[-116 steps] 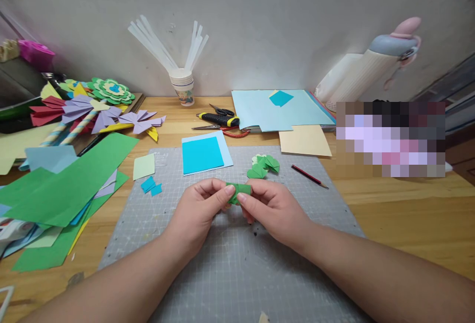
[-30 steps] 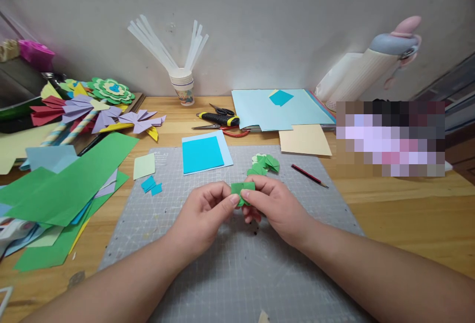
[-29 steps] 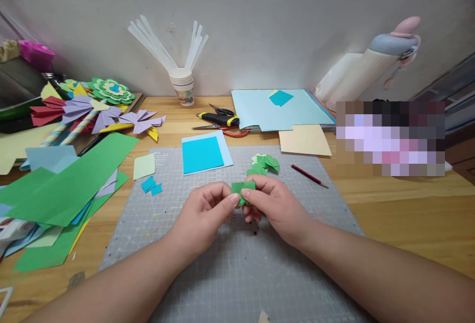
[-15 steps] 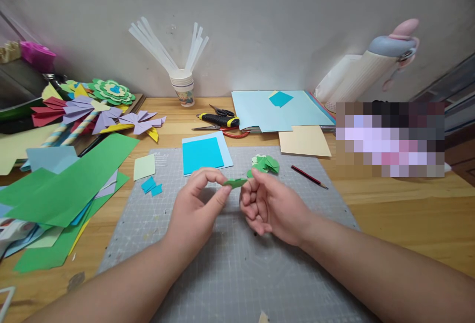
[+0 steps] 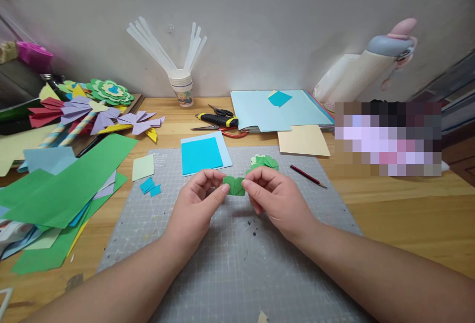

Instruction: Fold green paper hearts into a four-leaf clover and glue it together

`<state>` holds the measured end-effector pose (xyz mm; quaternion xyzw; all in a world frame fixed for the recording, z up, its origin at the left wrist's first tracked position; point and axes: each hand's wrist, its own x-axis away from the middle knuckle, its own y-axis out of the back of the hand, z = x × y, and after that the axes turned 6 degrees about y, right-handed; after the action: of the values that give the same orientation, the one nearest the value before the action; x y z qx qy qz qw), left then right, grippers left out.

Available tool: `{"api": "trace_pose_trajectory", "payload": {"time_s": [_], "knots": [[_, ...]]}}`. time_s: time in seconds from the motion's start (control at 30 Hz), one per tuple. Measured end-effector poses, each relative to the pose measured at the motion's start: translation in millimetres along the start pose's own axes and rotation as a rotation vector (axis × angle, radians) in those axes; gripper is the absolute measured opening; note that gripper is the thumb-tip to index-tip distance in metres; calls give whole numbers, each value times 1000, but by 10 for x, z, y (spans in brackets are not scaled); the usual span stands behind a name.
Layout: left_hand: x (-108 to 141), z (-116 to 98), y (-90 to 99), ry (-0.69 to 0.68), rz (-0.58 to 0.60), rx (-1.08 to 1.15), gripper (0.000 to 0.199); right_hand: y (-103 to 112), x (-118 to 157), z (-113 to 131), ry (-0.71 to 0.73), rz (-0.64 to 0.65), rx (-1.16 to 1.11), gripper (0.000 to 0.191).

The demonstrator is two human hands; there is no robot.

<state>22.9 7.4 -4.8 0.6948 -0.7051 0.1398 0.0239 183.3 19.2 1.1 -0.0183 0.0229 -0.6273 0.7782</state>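
Observation:
A small green paper piece (image 5: pixel 234 186) with a crease down its middle is held up above the grey cutting mat (image 5: pixel 237 273). My left hand (image 5: pixel 200 202) pinches its left edge between thumb and fingers. On the right edge, the thumb and forefinger of my right hand (image 5: pixel 276 199) are closed. Just behind my right hand lies a pile of cut green paper pieces (image 5: pixel 265 161), partly covered by the fingers. Blue paper squares (image 5: pixel 202 155) lie beyond my left hand, and small blue scraps (image 5: pixel 150 186) are to its left.
A pencil (image 5: pixel 308 176) lies at the mat's right. Scissors (image 5: pixel 218 110) and a yellow-black cutter (image 5: pixel 218 120) sit behind the mat. Paper cups with white strips (image 5: pixel 181 88) stand by the wall. Green sheets (image 5: pixel 74 184) and paper flowers (image 5: pixel 111 91) fill the left side.
My right hand has turned and closed its fingers on the right edge of the green piece. The piece has tilted from nearly edge-on to show its creased face.

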Motion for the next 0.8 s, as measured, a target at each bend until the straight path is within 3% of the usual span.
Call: {"api": "trace_pose_trajectory", "payload": {"time_s": [0.47,0.63,0.8], "knots": [[-2,-55,8,-20,-105,-210,18,7,7,-13,-3,4,10,15],[17,-50,24,-70,-91,-245,17,12,6,-9,0,14,37,16],[12,-4,44,-163,-76,-263,11,29,24,-3,187,-12,166,12]]}}
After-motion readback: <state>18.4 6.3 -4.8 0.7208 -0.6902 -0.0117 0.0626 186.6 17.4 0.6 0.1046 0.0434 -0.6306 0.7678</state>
